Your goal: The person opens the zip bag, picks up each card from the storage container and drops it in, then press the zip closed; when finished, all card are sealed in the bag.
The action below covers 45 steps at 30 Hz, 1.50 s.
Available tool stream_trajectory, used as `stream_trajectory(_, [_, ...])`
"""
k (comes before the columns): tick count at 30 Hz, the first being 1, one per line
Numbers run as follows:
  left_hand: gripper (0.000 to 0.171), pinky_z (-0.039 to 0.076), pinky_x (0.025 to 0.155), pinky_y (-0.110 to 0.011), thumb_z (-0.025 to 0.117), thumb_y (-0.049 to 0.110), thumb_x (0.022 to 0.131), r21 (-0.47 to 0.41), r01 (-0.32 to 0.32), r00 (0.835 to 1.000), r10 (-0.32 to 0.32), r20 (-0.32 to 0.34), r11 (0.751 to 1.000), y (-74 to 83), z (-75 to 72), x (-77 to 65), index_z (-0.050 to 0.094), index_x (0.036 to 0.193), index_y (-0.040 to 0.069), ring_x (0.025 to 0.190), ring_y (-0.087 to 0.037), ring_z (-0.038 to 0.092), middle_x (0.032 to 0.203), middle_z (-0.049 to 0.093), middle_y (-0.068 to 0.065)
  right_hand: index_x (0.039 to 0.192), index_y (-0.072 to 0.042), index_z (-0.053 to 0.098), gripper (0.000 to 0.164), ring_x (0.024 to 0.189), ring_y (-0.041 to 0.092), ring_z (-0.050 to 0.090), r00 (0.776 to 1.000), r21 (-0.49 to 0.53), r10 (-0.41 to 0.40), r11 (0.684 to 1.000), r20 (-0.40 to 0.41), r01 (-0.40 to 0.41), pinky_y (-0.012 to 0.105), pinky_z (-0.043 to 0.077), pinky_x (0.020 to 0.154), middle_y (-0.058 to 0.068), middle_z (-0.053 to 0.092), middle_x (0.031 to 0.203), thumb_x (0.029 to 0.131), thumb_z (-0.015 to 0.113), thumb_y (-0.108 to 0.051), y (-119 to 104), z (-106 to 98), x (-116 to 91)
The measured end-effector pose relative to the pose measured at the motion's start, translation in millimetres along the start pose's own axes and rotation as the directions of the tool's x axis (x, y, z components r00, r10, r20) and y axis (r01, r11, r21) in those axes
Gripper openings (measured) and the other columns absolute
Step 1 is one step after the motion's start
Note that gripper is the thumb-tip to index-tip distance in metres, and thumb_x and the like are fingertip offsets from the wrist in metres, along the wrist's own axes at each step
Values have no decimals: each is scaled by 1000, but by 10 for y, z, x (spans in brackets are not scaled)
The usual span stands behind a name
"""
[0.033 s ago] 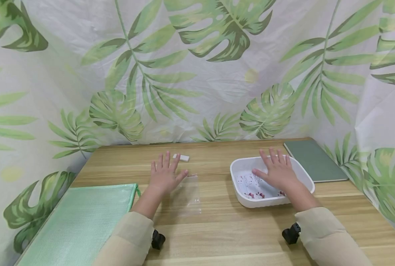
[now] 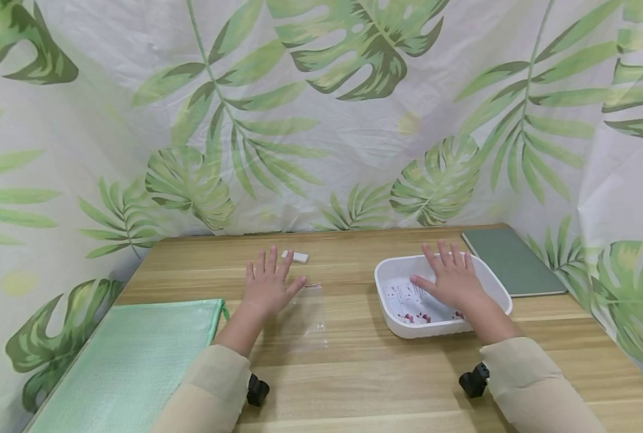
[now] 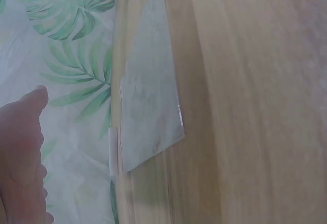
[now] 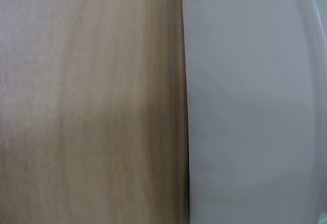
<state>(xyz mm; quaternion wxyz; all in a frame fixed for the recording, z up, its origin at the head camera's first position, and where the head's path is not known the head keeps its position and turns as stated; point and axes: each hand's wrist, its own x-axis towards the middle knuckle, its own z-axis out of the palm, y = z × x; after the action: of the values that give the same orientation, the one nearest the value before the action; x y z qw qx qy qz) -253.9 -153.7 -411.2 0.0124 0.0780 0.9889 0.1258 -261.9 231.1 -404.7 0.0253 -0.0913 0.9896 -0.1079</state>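
My left hand [image 2: 267,290] hovers with fingers spread and holds nothing, just left of a clear plastic bag [image 2: 306,328] that lies flat on the table. Past its fingertips sits a small white block [image 2: 299,257], partly covered by a finger. In the left wrist view the thumb side of the hand [image 3: 21,157] shows at the left edge, apart from the bag [image 3: 152,91]. My right hand [image 2: 453,282], also spread and empty, is over a white plastic basin [image 2: 435,329] with red and dark printed figures inside. Only the basin's outer wall [image 4: 250,111] fills the right wrist view; that hand is out of it.
A green mesh zip pouch [image 2: 132,361] covers the table's left front. Behind the basin on the right lies a grey-green notebook [image 2: 521,261]. A leaf-patterned cloth [image 2: 353,150] hangs along the back and sides of the wooden table [image 2: 364,385].
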Motion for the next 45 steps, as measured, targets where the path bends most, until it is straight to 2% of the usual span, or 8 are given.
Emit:
stream_trajectory(9, [76, -2, 119, -62, 39, 56, 100, -30, -7, 999, 6, -38, 1000, -8, -24, -35, 11, 159, 17, 151, -41, -9, 164, -4, -19, 158, -9, 14, 89, 149, 48, -1, 997, 73, -18, 997, -69, 23, 64, -1, 118, 28, 3, 162, 94, 45, -63, -65, 20, -18])
stream_trajectory(14, [67, 22, 117, -60, 50, 42, 100, -148, -42, 990, 21, -142, 988, -33, 7, -54, 31, 153, 6, 147, -43, 23, 159, 26, -23, 151, -2, 31, 71, 144, 48, 24, 976, 235, -51, 967, -212, 102, 61, 23, 115, 29, 25, 156, 98, 54, -43, -330, 24, -18])
stream_trajectory(17, [58, 34, 113, -55, 55, 35, 98, -246, -43, 983, -3, -186, 968, -55, 45, -56, 43, 145, 2, 138, -41, 40, 148, 44, -23, 146, 0, 39, 62, 141, 45, 33, 958, 345, -65, 924, -279, 163, 58, 26, 115, 27, 36, 152, 98, 56, -34, -565, 27, -12])
stream_trajectory(25, [48, 42, 106, -51, 58, 25, 97, -493, -1, 973, -114, -203, 870, -139, 197, -77, 52, 139, 1, 128, -36, 52, 139, 55, -20, 137, -2, 53, 49, 123, 36, 54, 930, 576, -45, 774, -364, 263, 51, 44, 104, 20, 56, 136, 95, 62, -26, -1227, 145, 26])
stream_trajectory(29, [47, 42, 107, -51, 60, 24, 96, -552, 28, 971, -155, -184, 834, -186, 255, -65, 53, 137, 0, 127, -37, 52, 139, 55, -20, 134, -2, 56, 46, 118, 32, 57, 940, 687, -6, 681, -341, 253, 46, 48, 101, 18, 60, 129, 94, 64, -23, -1515, 295, 81])
stream_trajectory(32, [48, 41, 108, -51, 60, 23, 96, -565, 58, 971, -177, -158, 823, -224, 313, -48, 53, 136, -1, 129, -38, 51, 140, 54, -21, 134, -3, 57, 45, 119, 30, 57, 958, 727, -1, 651, -286, 218, 43, 48, 102, 17, 59, 131, 95, 63, -23, -1667, 461, 150])
stream_trajectory(38, [48, 38, 111, -51, 61, 23, 95, -572, 82, 970, -198, -143, 816, -274, 449, -17, 53, 136, -1, 131, -39, 50, 140, 54, -22, 132, -5, 59, 42, 121, 31, 58, 980, 728, 32, 674, -195, 122, 45, 47, 103, 15, 61, 132, 94, 63, -24, -1796, 809, 326])
stream_trajectory(45, [45, 39, 109, -52, 62, 21, 94, -511, 90, 962, -207, -178, 855, -315, 543, -14, 56, 132, -3, 127, -40, 51, 134, 56, -24, 129, -5, 62, 39, 124, 31, 58, 988, 717, 61, 694, -142, 60, 44, 45, 106, 15, 63, 130, 95, 63, -23, -1849, 1077, 479])
